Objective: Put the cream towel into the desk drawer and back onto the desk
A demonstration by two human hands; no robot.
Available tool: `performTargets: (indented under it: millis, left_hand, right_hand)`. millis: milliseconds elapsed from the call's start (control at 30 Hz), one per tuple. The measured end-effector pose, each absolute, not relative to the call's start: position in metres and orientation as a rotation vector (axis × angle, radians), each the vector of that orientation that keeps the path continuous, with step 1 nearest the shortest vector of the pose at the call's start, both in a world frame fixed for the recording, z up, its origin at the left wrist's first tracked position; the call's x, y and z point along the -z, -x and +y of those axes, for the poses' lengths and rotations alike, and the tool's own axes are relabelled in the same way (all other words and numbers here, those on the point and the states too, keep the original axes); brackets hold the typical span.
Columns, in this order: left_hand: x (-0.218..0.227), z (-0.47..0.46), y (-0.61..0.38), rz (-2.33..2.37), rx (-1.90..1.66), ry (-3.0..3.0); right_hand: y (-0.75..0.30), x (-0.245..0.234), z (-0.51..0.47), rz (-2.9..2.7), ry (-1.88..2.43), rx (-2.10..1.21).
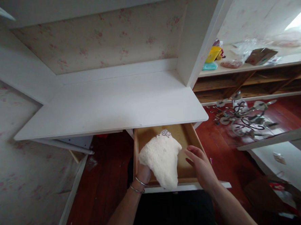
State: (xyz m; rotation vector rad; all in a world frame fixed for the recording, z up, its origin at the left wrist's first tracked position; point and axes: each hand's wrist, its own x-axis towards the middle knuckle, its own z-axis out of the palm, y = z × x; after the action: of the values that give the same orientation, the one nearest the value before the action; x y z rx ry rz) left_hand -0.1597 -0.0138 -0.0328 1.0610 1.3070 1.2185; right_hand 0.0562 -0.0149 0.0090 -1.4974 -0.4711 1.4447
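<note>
A white, fuzzy-looking cloth [163, 159] with a grey patterned patch at its far end hangs over my left hand [144, 174], above the pulled-out drawer [184, 134]. The cloth hides the fingers of that hand, whose wrist carries two silver bangles [138, 186]. Just right of the cloth, my right hand [198, 160] is over the drawer's right side, with fingers slightly bent and apart and nothing held. The drawer has a wooden inside and a white front; the cloth covers much of its floor.
The white desk top [119, 100] spans above the drawer, with upright side panels. On the red floor to the right lies a chandelier [247, 116] with loose parts. Behind it, a ledge [239, 71] bears bags and a box. A white furniture piece [270, 156] stands at lower right.
</note>
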Motion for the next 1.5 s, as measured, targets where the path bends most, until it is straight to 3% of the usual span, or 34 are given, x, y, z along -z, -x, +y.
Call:
performTargets:
  millis: [67,133,267,433,533,700,800,933,1033,1267,1500]
  left_hand:
    - [0.026,-0.013,0.147,1.281,-1.300,-1.051]
    - [0.018,-0.014,0.134,1.204,-1.299,-1.154]
    - [0.000,-0.023,0.111,0.941,-1.003,-1.735]
    - [-0.025,-0.033,0.107,0.833,-0.725,-2.077]
    - [-0.027,-0.038,0.118,0.916,-0.743,-2.036]
    - [-0.011,-0.039,0.148,1.162,-0.775,-1.901]
    - [0.000,-0.039,0.163,1.253,-0.743,-1.872]
    - [0.009,-0.046,0.172,1.305,-0.619,-1.941]
    - [0.013,-0.054,0.173,1.322,-0.451,-2.055]
    - [0.013,-0.065,0.173,1.493,-0.051,-2.028]
    - [0.010,-0.064,0.172,1.556,-0.064,-2.018]
  right_hand:
    - [-0.051,-0.020,-0.021,-0.392,1.419,-1.510]
    - [-0.045,-0.034,-0.025,-0.310,1.211,-1.800]
    - [-0.041,-0.041,-0.023,-0.086,0.885,-2.203]
    - [-0.067,-0.026,-0.021,0.042,0.847,-2.386]
    - [-0.096,-0.031,-0.021,-0.143,1.154,-2.099]
    - [-0.150,-0.053,-0.013,-0.790,1.668,-0.970]
    - [-0.167,-0.047,-0.007,-1.471,1.753,-0.558]
    - [-0.164,-0.006,-0.003,-2.342,1.606,-0.584]
    - [-0.154,0.025,-0.002,-2.641,1.608,-0.527]
    - [-0.133,0.038,0.023,-2.846,1.474,-0.090]
    - [-0.115,0.050,0.087,-2.894,1.422,0.160]
